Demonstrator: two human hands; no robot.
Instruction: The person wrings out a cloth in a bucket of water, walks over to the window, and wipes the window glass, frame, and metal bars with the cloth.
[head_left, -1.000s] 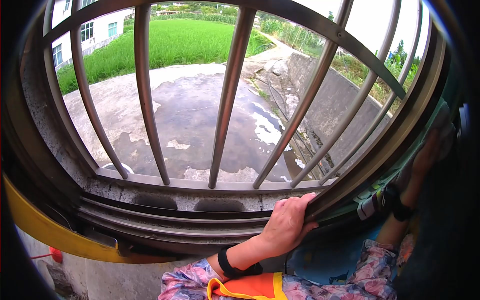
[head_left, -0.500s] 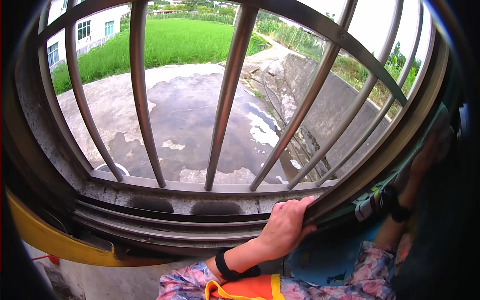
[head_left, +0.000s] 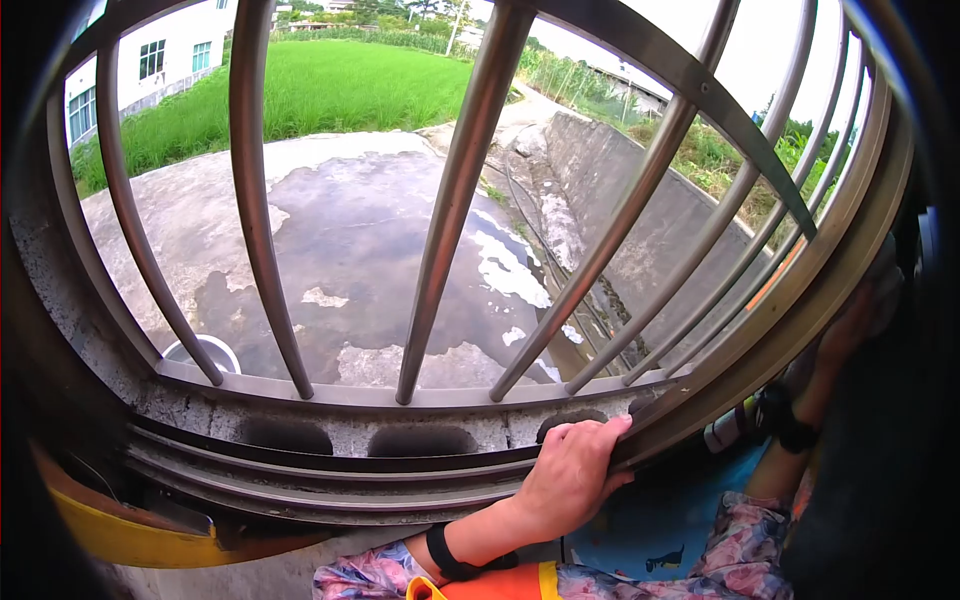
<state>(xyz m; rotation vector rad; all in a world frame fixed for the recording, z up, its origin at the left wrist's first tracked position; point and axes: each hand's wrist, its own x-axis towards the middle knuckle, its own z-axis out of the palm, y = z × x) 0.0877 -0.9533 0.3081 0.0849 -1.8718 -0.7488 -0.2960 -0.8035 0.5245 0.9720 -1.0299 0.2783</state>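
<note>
Fingers (head_left: 600, 432) of the left hand (head_left: 560, 485) are closed on the edge of the brown window sash (head_left: 740, 375), near its lower end, with the thumb lower down on the same edge. That sash rises from the hand towards the upper right corner of the window opening.

At the right side, the right hand (head_left: 845, 325) is in deep shadow beside the sash, next to what looks like a gray cloth (head_left: 885, 290); I cannot tell whether its fingers are open or gripping. Each wrist wears 1 black band: the left wristband (head_left: 450, 555) lies near the window track (head_left: 330, 485), the right wristband (head_left: 797, 432) just below the sash.

Beyond the track are a row of hollow blocks (head_left: 425, 440) and the metal security bars (head_left: 460, 200), which stand on a bottom rail (head_left: 450, 398). Outside, a white basin (head_left: 215, 352) sits behind the bars near the rail's left end.

Pinching looks like the main risk: were the sash to slide suddenly, the fingertips curled round its edge could be caught against the frame. A thin, one-sided hold could also slip or make the sash bind if pulled at a slant. The left wristband might snag on the track's lip.
</note>
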